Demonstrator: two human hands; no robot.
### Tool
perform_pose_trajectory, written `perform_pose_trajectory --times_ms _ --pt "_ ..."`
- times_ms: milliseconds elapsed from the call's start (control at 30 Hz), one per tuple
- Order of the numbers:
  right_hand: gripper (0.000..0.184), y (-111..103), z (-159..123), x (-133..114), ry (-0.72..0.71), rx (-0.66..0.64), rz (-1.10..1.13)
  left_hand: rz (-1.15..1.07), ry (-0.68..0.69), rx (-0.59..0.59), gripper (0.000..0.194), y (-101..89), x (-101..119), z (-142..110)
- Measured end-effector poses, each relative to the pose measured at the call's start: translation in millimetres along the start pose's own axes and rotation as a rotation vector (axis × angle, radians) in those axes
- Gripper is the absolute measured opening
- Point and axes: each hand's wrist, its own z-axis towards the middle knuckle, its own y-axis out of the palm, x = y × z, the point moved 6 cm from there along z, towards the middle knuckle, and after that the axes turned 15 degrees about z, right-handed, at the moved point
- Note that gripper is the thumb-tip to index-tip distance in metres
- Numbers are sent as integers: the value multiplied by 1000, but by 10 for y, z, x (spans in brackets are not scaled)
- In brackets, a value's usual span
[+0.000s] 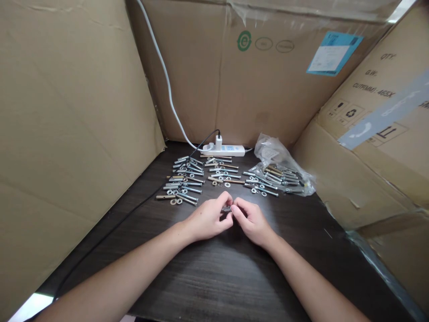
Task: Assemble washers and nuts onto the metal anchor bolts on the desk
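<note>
In front of me, above the dark table, both hands meet at a small silvery metal bolt piece (227, 209), mostly hidden by the fingers. My left hand (210, 218) curls around it, thumb and fingers closed at its side. The fingertips of my right hand (250, 220) pinch its right end. Beyond my hands lie separated anchor bolt parts: long bolts (187, 197), metal sleeves (166, 197), nuts (179, 201) and flat washers (227, 184). They are laid out in groups on the left, in the middle and on the right.
A clear plastic bag (273, 152) with more bolts lies at the back right. Behind the parts is a white power strip (231, 150) with a charger (219, 142). A black cable (134, 209) crosses the left side. Cardboard walls (194, 67) enclose the table (208, 277).
</note>
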Motion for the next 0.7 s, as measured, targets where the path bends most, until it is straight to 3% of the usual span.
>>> perform_pose_trajectory --times_ms 233,500,700 --pt "40 6 9 76 75 20 -4 23 5 -14 12 3 20 -12" --pt "21 -26 2 -2 3 17 -12 -12 -11 4 12 -3 -10 -3" --pt "28 -4 5 15 -12 -2 -32 -14 -9 -16 11 15 -12 -1"
